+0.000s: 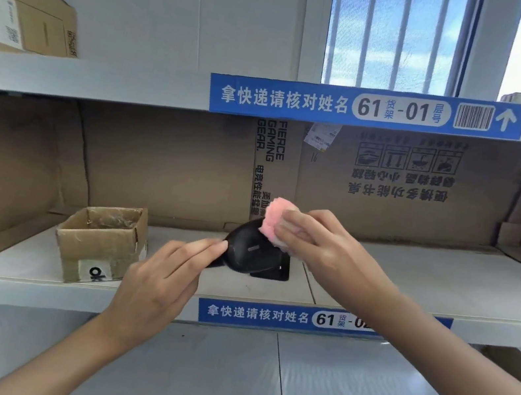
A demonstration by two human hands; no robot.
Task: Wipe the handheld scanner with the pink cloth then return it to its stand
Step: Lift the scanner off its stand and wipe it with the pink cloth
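Note:
The black handheld scanner [251,253] is held in front of the middle shelf, head pointing right and up. My left hand [161,280] grips its handle end, which the fingers hide. My right hand [320,242] presses a folded pink cloth [277,221] against the upper right of the scanner's head. Behind and below the scanner, a black stand base [277,271] rests on the white shelf board [429,279], mostly hidden by the scanner.
A small open cardboard box [102,239] stands on the shelf left of the scanner. Large flattened cartons [403,187] line the shelf's back and sides. The upper shelf edge [81,80] carries a blue label and a box [23,16] at left.

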